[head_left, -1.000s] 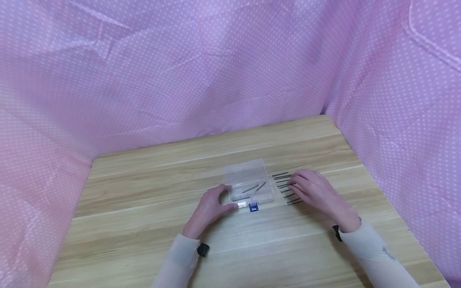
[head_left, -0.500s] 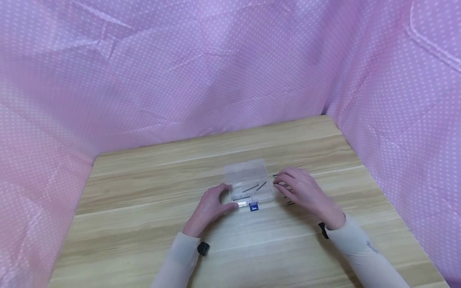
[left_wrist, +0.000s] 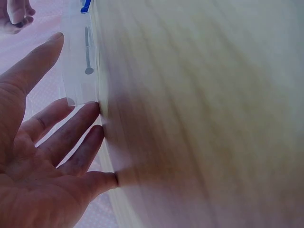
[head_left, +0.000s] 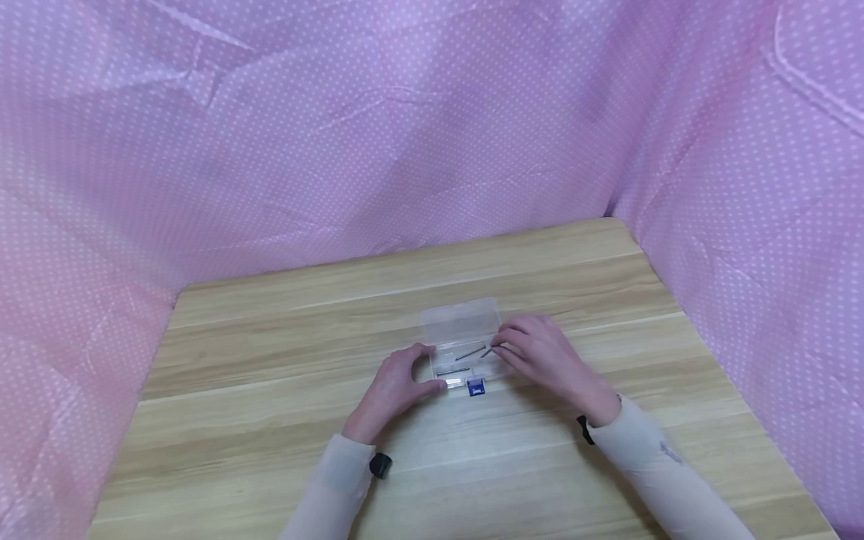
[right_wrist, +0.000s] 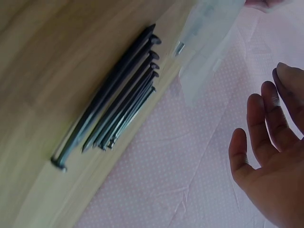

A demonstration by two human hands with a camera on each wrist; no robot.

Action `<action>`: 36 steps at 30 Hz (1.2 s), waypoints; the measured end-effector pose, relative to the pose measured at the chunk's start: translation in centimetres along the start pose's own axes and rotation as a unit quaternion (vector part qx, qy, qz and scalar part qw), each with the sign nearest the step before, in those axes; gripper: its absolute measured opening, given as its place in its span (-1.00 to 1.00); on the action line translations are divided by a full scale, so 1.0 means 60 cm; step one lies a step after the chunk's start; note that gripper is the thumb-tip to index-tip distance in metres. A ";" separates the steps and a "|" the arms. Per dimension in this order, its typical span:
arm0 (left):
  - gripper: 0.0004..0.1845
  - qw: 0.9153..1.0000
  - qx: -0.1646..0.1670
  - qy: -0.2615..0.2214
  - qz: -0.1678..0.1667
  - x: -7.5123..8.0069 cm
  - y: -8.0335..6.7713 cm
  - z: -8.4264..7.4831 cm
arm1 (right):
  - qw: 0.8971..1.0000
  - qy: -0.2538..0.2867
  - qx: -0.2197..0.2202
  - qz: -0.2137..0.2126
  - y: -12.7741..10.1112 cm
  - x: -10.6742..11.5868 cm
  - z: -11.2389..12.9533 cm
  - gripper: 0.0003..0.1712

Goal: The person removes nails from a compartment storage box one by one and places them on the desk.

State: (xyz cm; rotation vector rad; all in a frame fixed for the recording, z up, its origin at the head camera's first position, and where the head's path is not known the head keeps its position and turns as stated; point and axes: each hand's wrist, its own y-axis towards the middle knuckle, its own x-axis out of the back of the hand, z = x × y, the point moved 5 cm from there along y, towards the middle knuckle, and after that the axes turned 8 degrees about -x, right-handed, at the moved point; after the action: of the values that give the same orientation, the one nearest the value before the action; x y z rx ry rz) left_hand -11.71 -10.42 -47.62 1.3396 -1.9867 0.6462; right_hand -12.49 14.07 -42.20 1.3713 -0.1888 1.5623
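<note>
Left hand: left hand (head_left: 394,386) curls round the near-left corner of the clear box (head_left: 466,346), thumb and fingers on its edge, steadying it on the table (head_left: 270,420); in the left wrist view the fingers (left_wrist: 71,137) lie fairly straight against the box wall.

Right hand: right hand (head_left: 540,356) hovers at the box's right edge, fingertips drawn together over the tray; it seems to pinch a nail (head_left: 487,351), though the head view is too small to be sure, and the right wrist view shows only spread fingers (right_wrist: 259,128).

Where the nail is: at the right fingertips, just inside the box's right side, near two other nails in the tray.

Long axis: slanted, one end toward the right hand, the other toward the box middle; which end is the head I cannot tell.

Handling: likely light, stiff, smooth steel that rolls and slips; best pinched mid-shaft between thumb and forefinger.

Loose nails: row of nails (right_wrist: 114,111) lies side by side on the table under the right hand, parallel, heads toward the box.

Box: lid open, blue latch (head_left: 475,387) between the two hands.
</note>
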 end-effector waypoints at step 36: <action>-0.30 1.000 0.009 -0.017 0.006 -0.001 0.000 0.002 | 0.984 0.009 -0.029 0.177 0.056 -0.085 -0.014 -0.89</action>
State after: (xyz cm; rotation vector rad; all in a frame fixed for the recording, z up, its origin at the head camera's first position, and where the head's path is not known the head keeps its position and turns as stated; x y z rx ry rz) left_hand -11.74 -10.44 -47.73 1.3580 -2.0213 0.6522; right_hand -16.28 10.13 -45.08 1.3278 -0.4856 1.8455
